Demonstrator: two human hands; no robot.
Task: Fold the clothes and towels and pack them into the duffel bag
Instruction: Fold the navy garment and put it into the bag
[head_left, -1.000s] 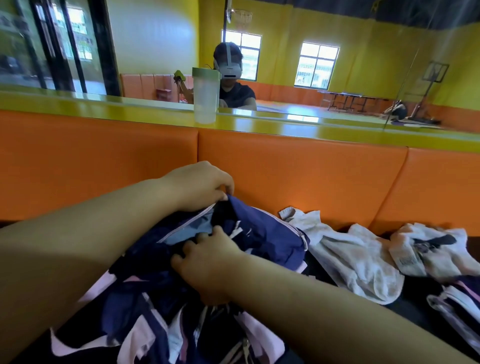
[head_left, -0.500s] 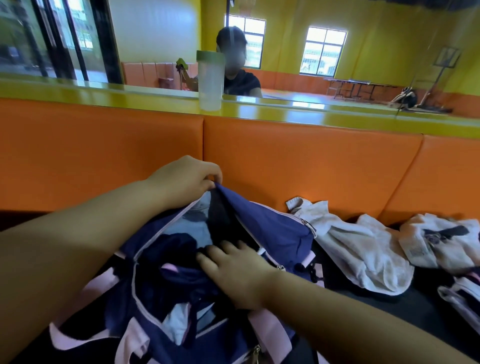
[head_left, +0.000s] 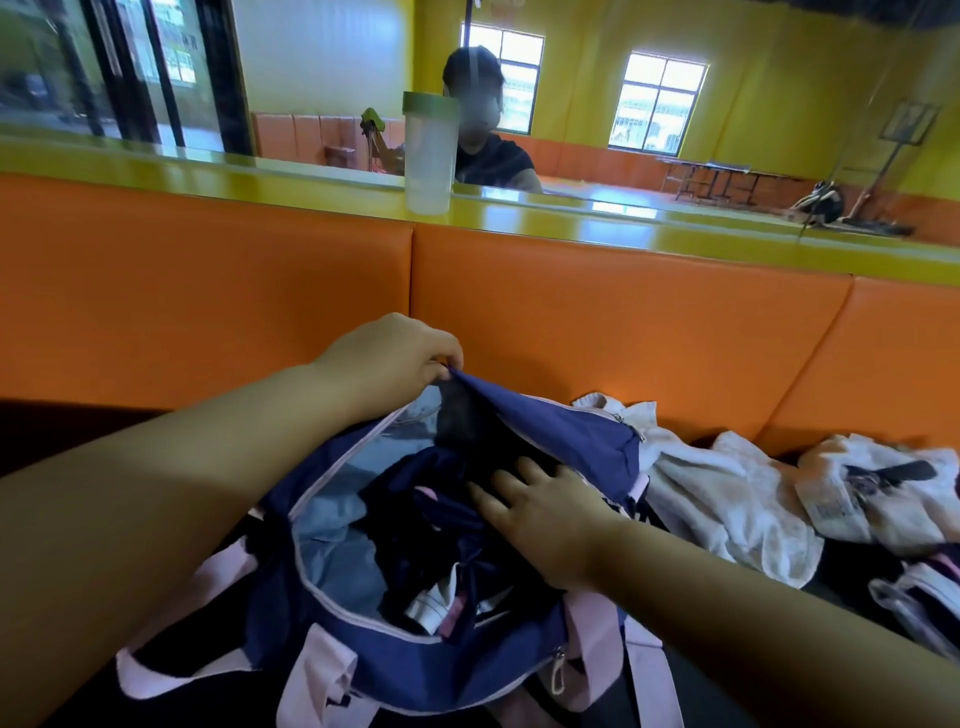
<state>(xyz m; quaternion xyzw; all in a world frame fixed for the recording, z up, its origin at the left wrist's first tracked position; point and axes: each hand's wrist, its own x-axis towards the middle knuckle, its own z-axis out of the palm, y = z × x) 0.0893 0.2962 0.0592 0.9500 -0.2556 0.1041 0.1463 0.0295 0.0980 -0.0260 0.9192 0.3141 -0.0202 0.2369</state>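
A navy duffel bag (head_left: 395, 670) with pale pink straps and zip trim lies open in front of me. My left hand (head_left: 395, 358) pinches the far edge of its opening and holds it up. My right hand (head_left: 540, 514) rests flat, fingers spread, on dark navy clothes (head_left: 441, 499) inside the bag. A white towel (head_left: 722, 504) lies crumpled to the right of the bag. Further right sits a white garment (head_left: 878, 493) with dark print and a label.
An orange padded backrest (head_left: 597, 332) rises behind the bag, topped by a yellow-green ledge (head_left: 623, 228) holding a translucent cup with a green lid (head_left: 430, 156). A mirror above reflects the room and a person. Another pink-and-navy item (head_left: 924, 597) lies at the far right.
My left hand has lifted the bag's edge, widening the opening. My right hand has gone from gripping the fabric to lying flat on the clothes deeper inside. The view has tilted down.
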